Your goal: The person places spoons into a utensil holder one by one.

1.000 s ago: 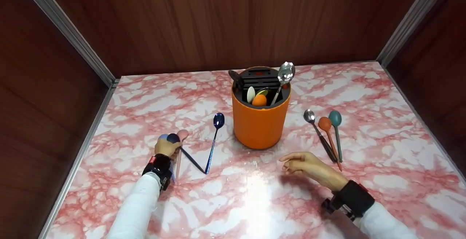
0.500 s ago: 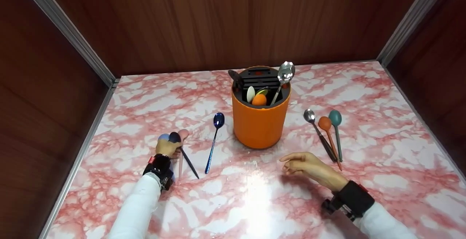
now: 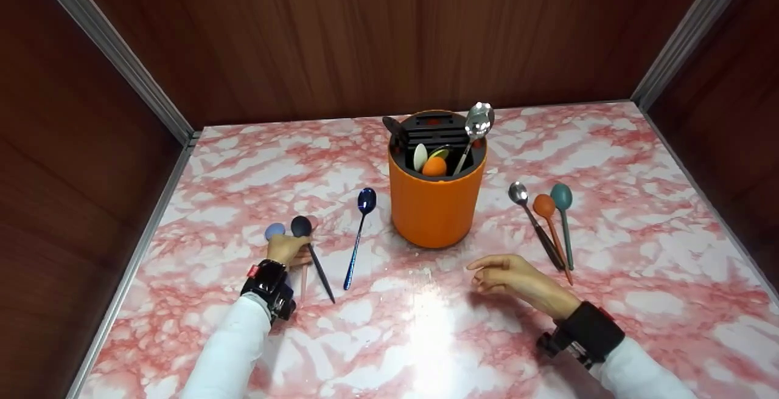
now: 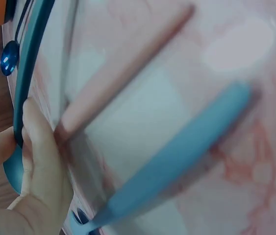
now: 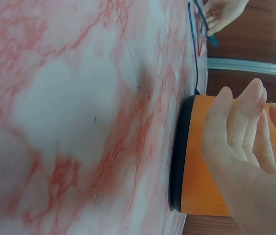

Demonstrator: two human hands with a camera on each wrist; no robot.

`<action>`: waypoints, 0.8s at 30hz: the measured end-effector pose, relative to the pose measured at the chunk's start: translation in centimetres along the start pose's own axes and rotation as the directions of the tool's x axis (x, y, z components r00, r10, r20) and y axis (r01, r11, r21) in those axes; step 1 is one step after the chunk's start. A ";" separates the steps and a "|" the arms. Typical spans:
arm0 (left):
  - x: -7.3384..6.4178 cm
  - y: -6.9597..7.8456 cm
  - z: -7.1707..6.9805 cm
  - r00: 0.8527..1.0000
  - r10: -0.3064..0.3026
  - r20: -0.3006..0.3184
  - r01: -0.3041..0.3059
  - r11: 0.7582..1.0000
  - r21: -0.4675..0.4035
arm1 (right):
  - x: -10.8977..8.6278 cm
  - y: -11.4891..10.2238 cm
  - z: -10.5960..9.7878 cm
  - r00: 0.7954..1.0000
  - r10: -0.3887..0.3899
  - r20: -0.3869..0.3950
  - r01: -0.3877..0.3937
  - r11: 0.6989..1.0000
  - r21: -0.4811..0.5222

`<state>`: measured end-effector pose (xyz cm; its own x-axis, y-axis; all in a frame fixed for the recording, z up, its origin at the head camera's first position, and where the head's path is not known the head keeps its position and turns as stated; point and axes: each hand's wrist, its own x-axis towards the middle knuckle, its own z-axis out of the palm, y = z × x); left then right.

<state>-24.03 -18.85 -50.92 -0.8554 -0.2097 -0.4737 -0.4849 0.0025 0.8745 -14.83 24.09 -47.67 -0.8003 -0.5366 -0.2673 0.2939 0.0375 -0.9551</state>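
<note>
In the head view my left hand (image 3: 286, 249) pinches a dark blue spoon (image 3: 321, 272) just below its bowl. The same spoon (image 4: 30, 63) looks teal in the left wrist view, held between thumb and fingers. It overlaps a pink spoon (image 3: 304, 284), whose handle (image 4: 123, 73) lies beside my fingers. A light blue spoon (image 3: 275, 230) is at the hand's left, partly hidden by hand and wrist. My right hand (image 3: 514, 277) holds nothing, its fingers loosely bent, in front of the orange utensil holder (image 3: 433, 213).
A shiny blue spoon (image 3: 355, 247) lies left of the holder. Right of it lie a metal spoon (image 3: 535, 225) with dark handle, an orange spoon (image 3: 544, 205) and a green spoon (image 3: 562, 197). Several utensils stand in the holder. Wood-look panels (image 3: 401, 34) enclose the marbled table.
The dark spoon's handle has swung away from the shiny blue spoon, and its bowl has shifted slightly right and away with my left hand. My right hand has stayed in place.
</note>
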 end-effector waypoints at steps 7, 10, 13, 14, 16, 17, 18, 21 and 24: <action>-2.9 1.6 1.1 0.999 -0.035 0.002 0.035 0.995 -0.089 | 0.1 -0.2 0.2 1.000 0.003 -0.002 -0.003 1.000 -0.003; -2.8 1.5 1.5 0.999 -0.033 0.017 0.034 0.992 -0.119 | 0.2 -0.2 0.3 1.000 0.011 -0.006 -0.011 1.000 0.006; -2.9 1.6 1.9 0.999 -0.017 0.029 0.020 0.992 -0.124 | 0.4 -0.3 0.5 1.000 0.026 -0.017 -0.026 1.000 0.006; -2.9 1.6 2.1 0.999 -0.009 0.032 0.013 0.993 -0.119 | 0.4 -0.3 0.5 0.999 0.032 -0.024 -0.032 0.999 0.004; -3.2 1.7 2.6 0.999 0.008 0.039 -0.003 0.993 -0.116 | 0.6 -0.3 0.6 0.998 0.043 -0.038 -0.043 0.999 -0.005; -3.4 1.7 2.9 0.999 0.015 0.044 -0.010 0.993 -0.115 | 0.6 -0.3 0.7 0.998 0.046 -0.046 -0.047 0.999 -0.007; -3.5 1.7 3.2 0.999 0.021 0.048 -0.016 0.994 -0.112 | 0.7 -0.3 0.7 0.997 0.049 -0.053 -0.049 0.999 -0.009; -3.8 1.7 4.1 0.997 0.036 0.074 -0.027 0.993 -0.114 | 0.9 -0.2 0.9 0.999 0.033 -0.042 -0.033 0.999 0.000; -4.3 1.7 5.1 0.994 0.054 0.098 -0.044 0.994 -0.102 | 1.1 -0.2 1.1 0.999 0.019 -0.025 -0.019 1.000 0.015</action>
<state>-22.13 -12.97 -47.97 -0.8942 -0.1120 -0.4334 -0.4256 -0.0879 0.9006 -15.17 22.60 -47.59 -0.8076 -0.5143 -0.2887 0.3166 0.0350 -0.9479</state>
